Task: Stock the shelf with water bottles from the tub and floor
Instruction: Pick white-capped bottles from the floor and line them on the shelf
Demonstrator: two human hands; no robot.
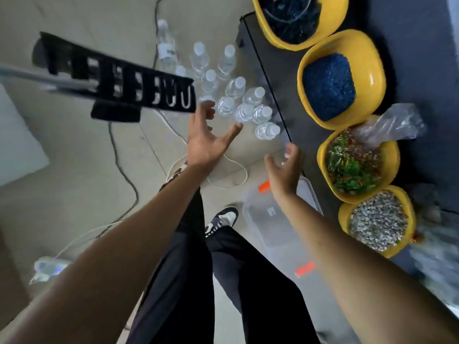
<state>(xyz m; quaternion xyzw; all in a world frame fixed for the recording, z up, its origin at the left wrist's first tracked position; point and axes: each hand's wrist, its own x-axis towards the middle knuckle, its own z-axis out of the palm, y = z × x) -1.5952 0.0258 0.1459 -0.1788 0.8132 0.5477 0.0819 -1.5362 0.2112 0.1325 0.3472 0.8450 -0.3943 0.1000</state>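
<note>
Several clear water bottles [234,86] with white caps stand clustered on the floor beside the dark shelf [278,78]. My left hand [206,135] reaches toward them with fingers spread, holding nothing, its fingertips close to the nearest bottles. My right hand [285,167] hovers lower right, fingers loosely spread and empty, just below the closest bottle [267,131]. A clear plastic tub [273,227] with orange latches lies on the floor under my right forearm; it looks empty.
Yellow bowls sit on the dark shelf top: blue pellets [330,88], green and red bits [352,165], grey pebbles [377,219]. A black rack on a metal pole [119,78] juts in from the left. Cables [124,170] cross the floor. My shoe [223,218] stands beside the tub.
</note>
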